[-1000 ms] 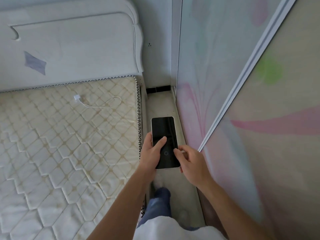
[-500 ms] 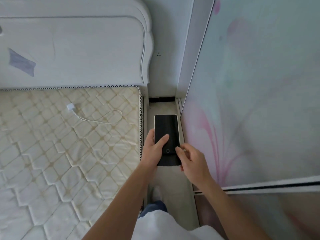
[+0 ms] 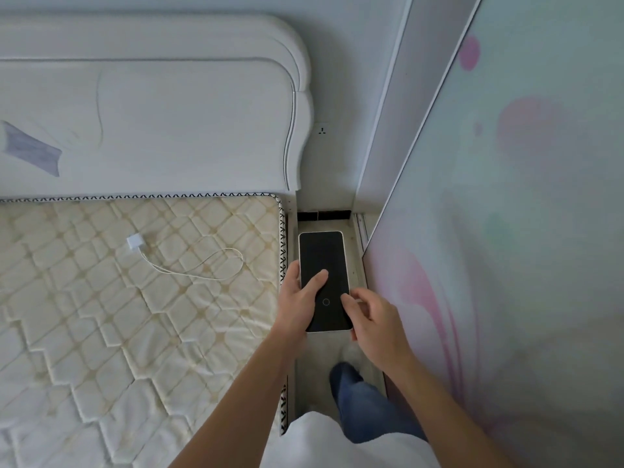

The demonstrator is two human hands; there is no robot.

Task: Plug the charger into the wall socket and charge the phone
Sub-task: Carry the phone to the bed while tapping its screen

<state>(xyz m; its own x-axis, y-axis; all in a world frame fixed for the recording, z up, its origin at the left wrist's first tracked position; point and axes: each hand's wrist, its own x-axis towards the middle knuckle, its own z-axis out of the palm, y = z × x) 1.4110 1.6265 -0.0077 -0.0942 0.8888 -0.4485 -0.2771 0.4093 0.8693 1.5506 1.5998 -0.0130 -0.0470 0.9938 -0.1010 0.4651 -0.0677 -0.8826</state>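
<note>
A bare quilted cream mattress [image 3: 101,315] with black-and-white piping fills the left. Behind it stands a white curved headboard [image 3: 152,130] against a pale wall [image 3: 337,79]. A narrow strip of light floor [image 3: 351,228] runs between the bed and a sliding wardrobe door [image 3: 523,231], printed with what looks like soft pink flowers. Daylight is dim and even

One head-worn view, looking steeply down and forward from standing height. Bed [image 3: 135,315] fills the left, wardrobe door [image 3: 506,231] close on the right, wall socket [image 3: 322,131] far ahead.
</note>
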